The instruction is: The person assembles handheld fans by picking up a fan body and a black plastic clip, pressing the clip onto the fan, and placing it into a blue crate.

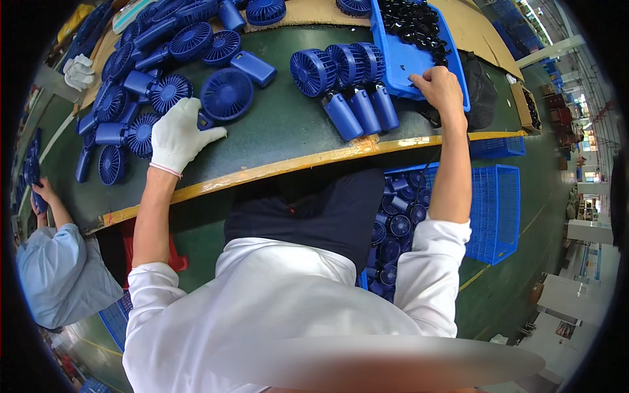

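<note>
My left hand (180, 136), in a white glove, is closed around the lower part of a blue handheld fan (227, 94), with the thumb stuck out sideways. The fan's round head faces up beyond the fingers, and the glove covers most of its handle. My bare right hand (440, 90) is over the near end of a blue tray (401, 82), thumb and forefinger pinched together. Whatever they may hold is too small to make out. Small glossy black parts (413, 23) are heaped in the tray's far end. Left of it, three blue fans (344, 114) lie side by side.
Many blue fans (173, 92) are piled on the green table (275, 141) at left. A black bag (483, 92) lies right of the tray. Below the yellow table edge, a blue crate (393, 226) holds more fans, beside another crate (495, 213). A co-worker (62, 268) sits at far left.
</note>
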`<state>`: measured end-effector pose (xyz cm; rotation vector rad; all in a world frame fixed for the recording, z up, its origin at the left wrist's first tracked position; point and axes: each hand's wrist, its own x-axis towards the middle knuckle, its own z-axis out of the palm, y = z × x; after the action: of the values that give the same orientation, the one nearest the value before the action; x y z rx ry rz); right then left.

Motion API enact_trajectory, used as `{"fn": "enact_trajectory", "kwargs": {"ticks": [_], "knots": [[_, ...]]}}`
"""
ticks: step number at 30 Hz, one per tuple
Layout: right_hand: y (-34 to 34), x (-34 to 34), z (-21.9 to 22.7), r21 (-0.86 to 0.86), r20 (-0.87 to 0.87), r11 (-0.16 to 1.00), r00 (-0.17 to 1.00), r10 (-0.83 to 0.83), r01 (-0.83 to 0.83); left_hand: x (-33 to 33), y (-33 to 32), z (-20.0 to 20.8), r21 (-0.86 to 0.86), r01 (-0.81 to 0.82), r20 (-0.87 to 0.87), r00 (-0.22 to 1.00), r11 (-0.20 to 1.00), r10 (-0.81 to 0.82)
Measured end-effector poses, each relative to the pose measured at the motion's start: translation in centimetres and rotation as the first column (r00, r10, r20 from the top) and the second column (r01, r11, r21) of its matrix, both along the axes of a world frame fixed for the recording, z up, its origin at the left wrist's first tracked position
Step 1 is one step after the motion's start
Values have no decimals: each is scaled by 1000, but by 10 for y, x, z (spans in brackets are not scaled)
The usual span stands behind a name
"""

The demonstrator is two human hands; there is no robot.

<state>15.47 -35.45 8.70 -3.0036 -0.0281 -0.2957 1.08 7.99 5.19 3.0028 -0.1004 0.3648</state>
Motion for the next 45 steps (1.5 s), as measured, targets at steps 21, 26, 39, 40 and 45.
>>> {"fn": "enact_trajectory", "kwargs": {"ticks": [21,26,39,40,45], "knots": [[97,-87,-33,958,283,-68,955,90,-277,-28,-1,-18,-130,81,230,972,988,-49],[156,-138,-40,921,373,43,907,195,-388,-30,-18,-29,-996,-76,-77,997,-46,15],[227,-177,-49,915,203,-386,960,192,-117,-35,-81,-18,-969,118,95,989,217,-114],[228,-177,-53,915,199,-388,961,194,-111,-35,-79,-17,-914,100,64,993,394,-102],[232,-173,-68,944,164,-309,976,143,-113,-34,-79,-12,-839,27,-10,998,543,-65]]}}
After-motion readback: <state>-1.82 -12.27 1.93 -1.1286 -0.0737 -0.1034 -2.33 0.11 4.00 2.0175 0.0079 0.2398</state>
